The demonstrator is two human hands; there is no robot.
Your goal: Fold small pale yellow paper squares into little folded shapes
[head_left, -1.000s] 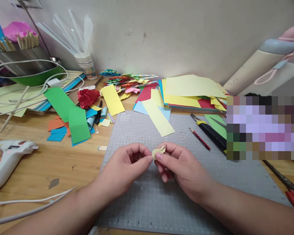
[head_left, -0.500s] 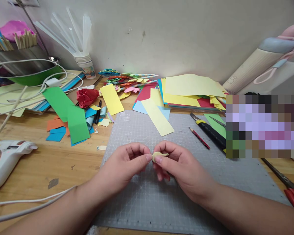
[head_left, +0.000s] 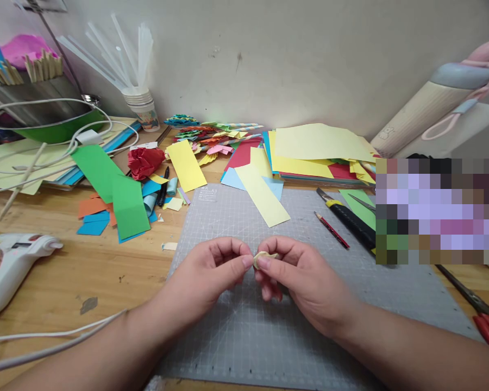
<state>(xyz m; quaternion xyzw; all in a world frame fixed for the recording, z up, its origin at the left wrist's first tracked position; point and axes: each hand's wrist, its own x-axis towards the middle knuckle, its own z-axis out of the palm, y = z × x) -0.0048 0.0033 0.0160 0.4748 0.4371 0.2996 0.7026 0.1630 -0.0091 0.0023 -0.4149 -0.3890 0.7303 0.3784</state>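
Observation:
Above the grey cutting mat (head_left: 244, 347), a small piece of pale yellow paper (head_left: 264, 254), which looks rolled or folded, is pinched between the thumb and fingers of my right hand (head_left: 295, 271). My left hand (head_left: 222, 266) meets it from the left, its thumb and forefinger pressed together on the paper's left end. Most of the paper is covered by my fingertips. Beyond my hands, a pale yellow paper strip (head_left: 263, 198) lies on the mat's far part.
To the right are a red pencil (head_left: 332, 230), a utility knife (head_left: 348, 220) and red-handled scissors (head_left: 487, 320). Green paper strips (head_left: 128, 206), a red paper flower (head_left: 145, 163) and a white glue gun (head_left: 18, 263) lie left. Paper stacks (head_left: 321, 141) rest by the wall.
The pale yellow paper has turned slightly between my fingertips, and its right tip shows a little less. Both hands stay in nearly the same place.

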